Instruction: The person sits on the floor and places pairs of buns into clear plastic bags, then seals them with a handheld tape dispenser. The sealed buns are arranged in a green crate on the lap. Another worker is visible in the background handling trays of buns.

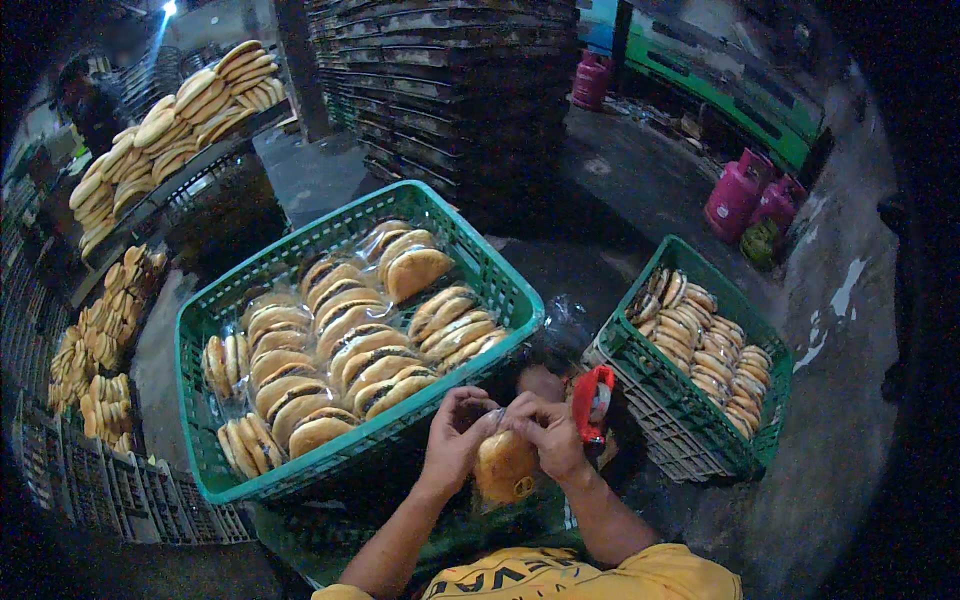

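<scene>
Between my two hands hangs a clear plastic bag with a round browned bun (506,466) inside. My left hand (462,432) pinches the gathered top of the bag. On the other side of that neck, my right hand (545,430) pinches it too, fingertips close to the left ones. Just right of my right hand stands a red tape dispenser (593,402). In front of my hands a large green crate (352,446) holds rows of bagged filled buns (370,345), leaning on one another.
To the right, a second green crate (765,440) of filled buns rests on a grey crate (640,420). Stacked dark trays (450,90) rise behind. Pink gas cylinders (740,195) stand at the far right. Piled buns (180,125) lie at the far left, near a person (85,105).
</scene>
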Demonstrator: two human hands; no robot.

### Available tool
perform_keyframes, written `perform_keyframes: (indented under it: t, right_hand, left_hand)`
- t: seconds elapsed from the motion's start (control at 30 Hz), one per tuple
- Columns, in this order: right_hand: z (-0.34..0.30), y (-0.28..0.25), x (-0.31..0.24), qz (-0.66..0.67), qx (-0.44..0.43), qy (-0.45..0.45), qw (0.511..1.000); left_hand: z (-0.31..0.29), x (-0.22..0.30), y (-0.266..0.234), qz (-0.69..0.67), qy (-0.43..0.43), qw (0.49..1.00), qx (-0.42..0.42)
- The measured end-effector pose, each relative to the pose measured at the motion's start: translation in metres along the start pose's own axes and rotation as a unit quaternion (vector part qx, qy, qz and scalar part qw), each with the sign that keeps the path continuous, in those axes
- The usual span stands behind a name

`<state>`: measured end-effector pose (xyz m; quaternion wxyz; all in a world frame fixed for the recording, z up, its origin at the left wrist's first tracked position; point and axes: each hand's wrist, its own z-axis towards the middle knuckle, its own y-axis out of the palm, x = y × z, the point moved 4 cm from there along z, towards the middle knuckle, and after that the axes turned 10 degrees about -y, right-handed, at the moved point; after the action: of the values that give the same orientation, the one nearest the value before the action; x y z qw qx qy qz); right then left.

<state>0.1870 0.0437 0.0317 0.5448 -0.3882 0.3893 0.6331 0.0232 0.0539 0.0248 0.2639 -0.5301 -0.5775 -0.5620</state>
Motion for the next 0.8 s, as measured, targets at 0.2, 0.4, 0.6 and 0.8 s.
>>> perform_keyframes:
  t: [0.2, 0.4, 0.6, 0.8]
  right_hand:
    - [-0.009, -0.017, 0.009, -0.022, 0.147, 0.042, 0.988]
    - [-0.011, -0.017, -0.008, -0.187, 0.065, -0.014, 0.980]
    - [-0.010, -0.031, -0.012, -0.219, 0.074, -0.065, 0.971]
    - [-0.018, -0.032, 0.013, -0.116, 0.179, -0.016, 0.977]
  left_hand:
    - [0.002, 0.000, 0.027, 0.268, 0.118, 0.955, 0.051]
    - [0.006, -0.007, 0.032, 0.107, 0.110, 0.978, 0.143]
    - [0.012, -0.005, 0.039, 0.295, 0.197, 0.933, 0.053]
    - [0.018, -0.027, 0.051, 0.102, 0.091, 0.988, 0.078]
